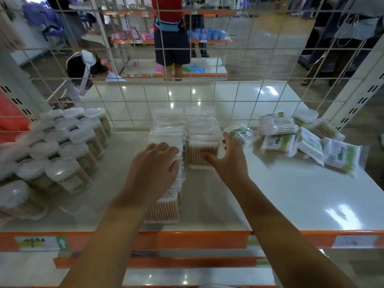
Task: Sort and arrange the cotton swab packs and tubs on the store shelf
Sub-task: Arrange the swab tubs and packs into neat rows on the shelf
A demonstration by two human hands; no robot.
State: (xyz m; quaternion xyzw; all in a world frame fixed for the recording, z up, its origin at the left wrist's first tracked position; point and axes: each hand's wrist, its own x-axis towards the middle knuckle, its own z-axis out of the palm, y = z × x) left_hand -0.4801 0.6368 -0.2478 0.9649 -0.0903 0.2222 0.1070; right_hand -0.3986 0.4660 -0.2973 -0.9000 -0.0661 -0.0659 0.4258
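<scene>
Two rows of clear square swab boxes run down the middle of the white shelf [291, 196]: a left row [166, 129] and a right row [202, 129]. My left hand [153, 167] rests on top of the left row, fingers curled over a box's edge. My right hand [226, 156] holds a green-and-white swab pack [239, 132] between its fingers, thumb spread toward the front box of the right row [202, 154]. Several round swab tubs [68, 146] stand grouped at the left. A loose heap of green-labelled packs [307, 142] lies at the right.
A white wire grid [207, 96] closes the shelf's back. An orange price rail [187, 240] edges the front, with a lower shelf beneath. Beyond the grid, a person in a red top and dark shorts [171, 38] stands in the aisle, and another crouches at left.
</scene>
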